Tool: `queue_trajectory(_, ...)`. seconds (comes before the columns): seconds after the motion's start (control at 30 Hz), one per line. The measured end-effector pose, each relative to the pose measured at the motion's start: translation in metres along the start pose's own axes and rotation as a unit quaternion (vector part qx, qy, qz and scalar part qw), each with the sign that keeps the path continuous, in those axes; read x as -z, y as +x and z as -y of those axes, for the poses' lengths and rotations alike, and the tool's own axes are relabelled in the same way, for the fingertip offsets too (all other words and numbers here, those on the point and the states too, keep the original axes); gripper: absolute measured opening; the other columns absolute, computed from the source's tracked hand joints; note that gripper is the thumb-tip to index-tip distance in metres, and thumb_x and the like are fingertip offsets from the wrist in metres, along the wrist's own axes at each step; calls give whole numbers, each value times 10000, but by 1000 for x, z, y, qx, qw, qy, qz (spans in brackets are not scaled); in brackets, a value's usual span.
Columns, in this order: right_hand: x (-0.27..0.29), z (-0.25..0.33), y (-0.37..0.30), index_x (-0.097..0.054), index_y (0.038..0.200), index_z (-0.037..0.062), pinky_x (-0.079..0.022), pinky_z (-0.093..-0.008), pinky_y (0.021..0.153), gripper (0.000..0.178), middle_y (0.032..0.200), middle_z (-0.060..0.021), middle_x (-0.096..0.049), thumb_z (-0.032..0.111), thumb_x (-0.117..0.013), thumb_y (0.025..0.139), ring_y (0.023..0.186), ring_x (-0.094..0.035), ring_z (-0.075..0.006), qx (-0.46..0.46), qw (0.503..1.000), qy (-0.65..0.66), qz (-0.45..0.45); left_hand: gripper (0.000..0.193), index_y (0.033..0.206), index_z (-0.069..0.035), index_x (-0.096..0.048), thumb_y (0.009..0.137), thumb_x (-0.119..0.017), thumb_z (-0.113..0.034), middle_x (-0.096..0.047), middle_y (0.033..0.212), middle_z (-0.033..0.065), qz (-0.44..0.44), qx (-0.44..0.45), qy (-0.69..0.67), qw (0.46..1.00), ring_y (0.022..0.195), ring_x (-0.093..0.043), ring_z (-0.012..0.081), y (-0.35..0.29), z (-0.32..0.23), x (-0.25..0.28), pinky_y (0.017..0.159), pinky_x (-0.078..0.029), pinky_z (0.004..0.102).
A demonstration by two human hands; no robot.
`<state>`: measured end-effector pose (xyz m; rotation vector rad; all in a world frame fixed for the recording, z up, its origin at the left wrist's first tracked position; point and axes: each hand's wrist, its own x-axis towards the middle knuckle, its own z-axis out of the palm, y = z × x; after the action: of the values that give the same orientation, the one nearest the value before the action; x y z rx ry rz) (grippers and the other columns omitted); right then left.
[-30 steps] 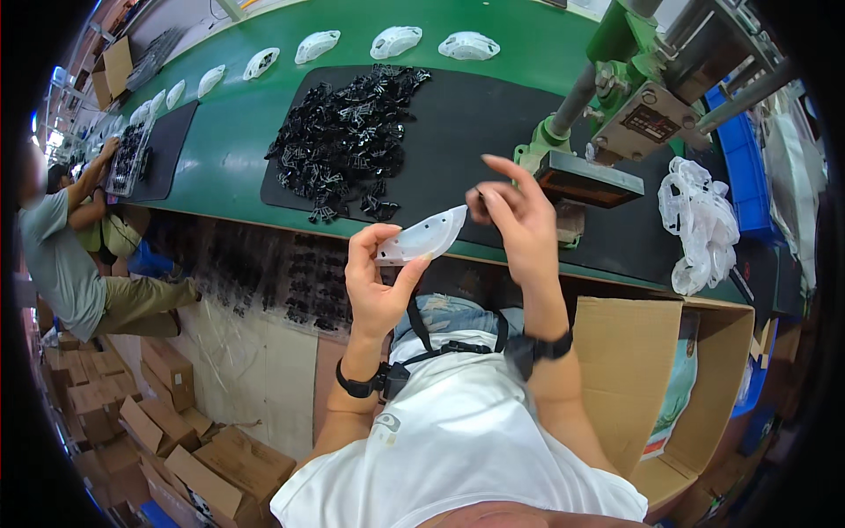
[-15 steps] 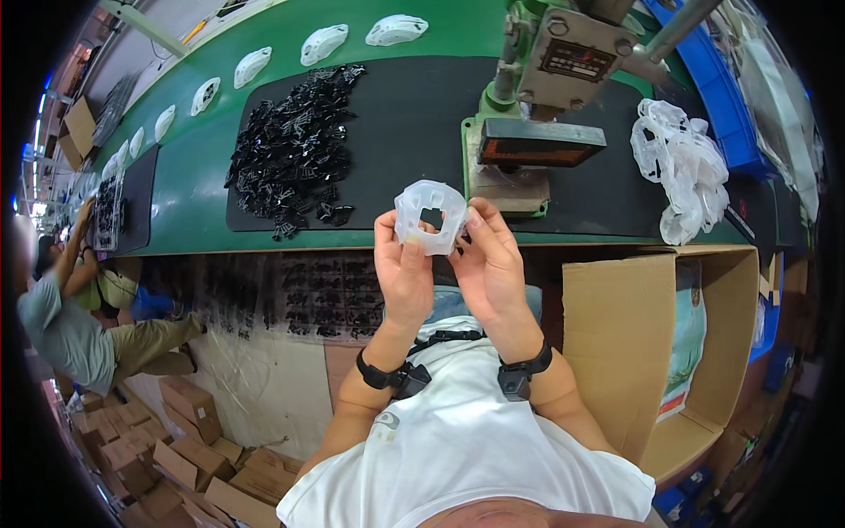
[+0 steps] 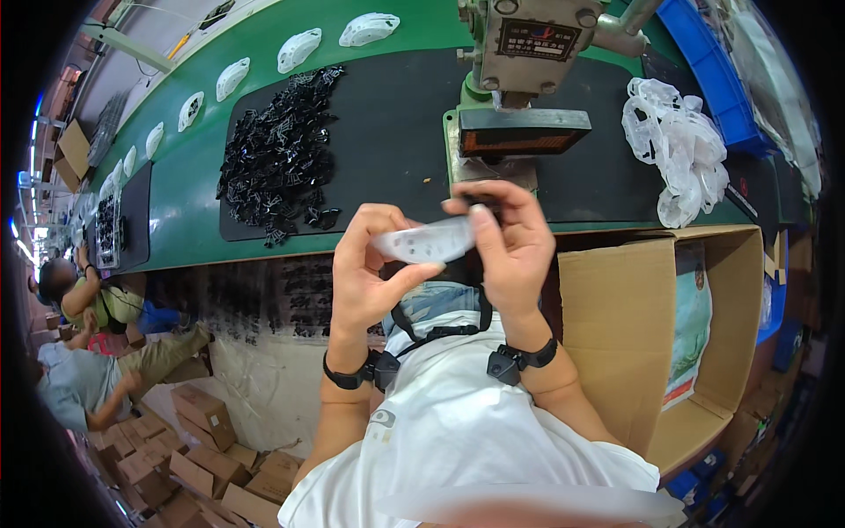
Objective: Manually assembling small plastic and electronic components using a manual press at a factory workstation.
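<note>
A curved, translucent white plastic shell [image 3: 429, 240] with small openings is held edge-on above my lap, just off the table's front edge. My left hand [image 3: 370, 264] grips its left end between thumb and fingers. At the other end, the thumb of my right hand [image 3: 510, 246] rests against the shell. Between that thumb and the curled fingers shows a small black piece [image 3: 484, 202], blurred and partly hidden. A heap of small black plastic clips [image 3: 277, 158] lies on the black mat ahead and to the left.
A green hand press [image 3: 519, 88] stands right behind my hands. White plastic shells [image 3: 369, 30] line the green table [image 3: 189, 220] at the far left; more [image 3: 678, 145] are piled at right. An open cardboard box [image 3: 616, 326] stands at lower right. Two people work at left.
The shell has turned from face-on to edge-on. My right hand has shifted its grip, and a small dark piece now shows in its fingers. Both hands have spread slightly apart.
</note>
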<state>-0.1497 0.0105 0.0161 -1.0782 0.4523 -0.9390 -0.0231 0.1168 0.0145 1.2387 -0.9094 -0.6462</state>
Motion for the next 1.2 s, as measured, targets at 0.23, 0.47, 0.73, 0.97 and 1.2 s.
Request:
queue_trajectory(0.23, 14, 36, -12, -647, 1117, -54, -495, -257, 863, 267, 1124, -127, -629, -85, -652, 852, 987, -642, -172, 62, 991, -113, 28, 346, 842, -25, -527, 676, -826, 30, -566, 1005, 88, 0, -10, 24, 1000, 881, -556, 111, -9, 8, -2, 749, -468, 243)
queue_trajectory(0.47, 11, 21, -10, -721, 1043, 21, -517, -242, 680, 294, 1008, -107, -664, -51, -757, 759, 777, -634, -119, 129, 955, -256, 73, 343, 761, -24, -533, 625, -848, -26, -614, 927, 98, -18, -49, 160, 986, 774, -575, 143, -4, -8, -8, 633, -457, 253)
queue_trajectory(0.73, 6, 25, -12, -724, 922, 12, -516, -245, 610, 197, 932, -95, -654, -50, -775, 743, 697, -626, -119, 142, 951, -273, 19, 347, 776, -21, -536, 627, -849, -35, -622, 945, 118, 2, -82, 164, 983, 778, -589, 155, -3, -6, -9, 620, -463, 260)
queue_trajectory(0.97, 6, 20, -11, -712, 873, 11, -478, -258, 531, 175, 913, -76, -630, -39, -797, 728, 623, -585, -126, 227, 899, -373, 2, 356, 776, -28, -511, 629, -835, -23, -599, 942, 105, 20, -84, 199, 976, 782, -554, 108, 0, -10, -9, 660, -439, 229)
queue_trajectory(1.2, 14, 23, -3, -683, 909, 35, -483, -300, 765, 177, 970, -76, -640, 64, -784, 766, 847, -610, -151, 140, 941, -307, 15, 370, 804, -23, -536, 640, -864, -69, -625, 908, 117, 67, -129, 177, 973, 740, -596, 193, 6, -4, -9, 616, -477, 269)
